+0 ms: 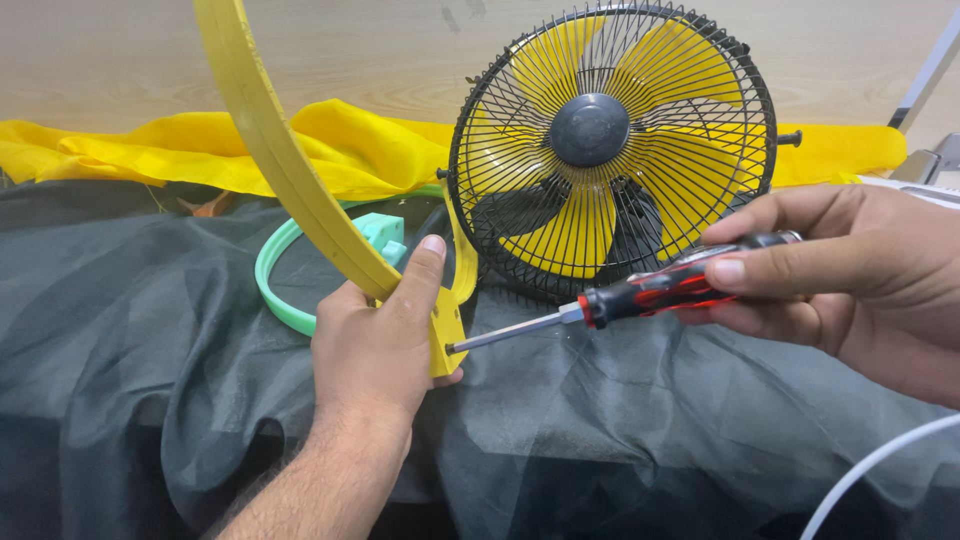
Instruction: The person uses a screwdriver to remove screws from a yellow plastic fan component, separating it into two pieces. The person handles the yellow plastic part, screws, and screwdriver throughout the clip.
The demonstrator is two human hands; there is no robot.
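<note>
Left hand (375, 340) grips curved yellow hoop (270, 140), screwdriver (640, 292) touching

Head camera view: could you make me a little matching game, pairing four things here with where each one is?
Things:
1. Yellow plastic embroidery hoop
2. Red-and-black-handled screwdriver
3. Mint-green plastic hoop
4. Small fan with black wire cage and yellow blades

Places:
A. Lying flat on the dark cloth
B. Gripped in the right hand
C. Standing upright at the back
D. Held up by the left hand

Pairs: 1-D, 2-B, 3-A, 4-C
</note>
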